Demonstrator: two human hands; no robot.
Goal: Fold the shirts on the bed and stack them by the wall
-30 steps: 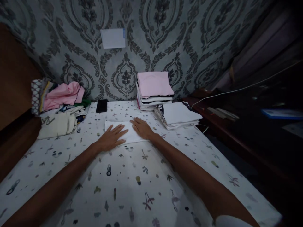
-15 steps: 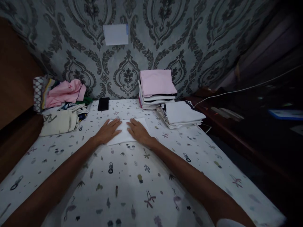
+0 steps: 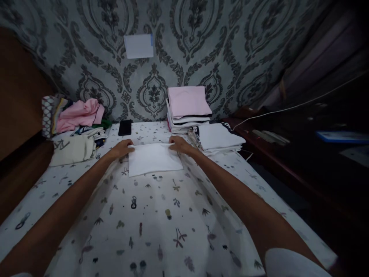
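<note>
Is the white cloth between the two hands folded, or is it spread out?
Folded: the white cloth forms a compact rectangle, its far corners held by the left hand and right hand.

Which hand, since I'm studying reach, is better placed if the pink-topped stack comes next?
Probably the right hand: pinching the white cloth at right, it's nearer the pink-topped stack than the left hand, at the cloth's left.
</note>
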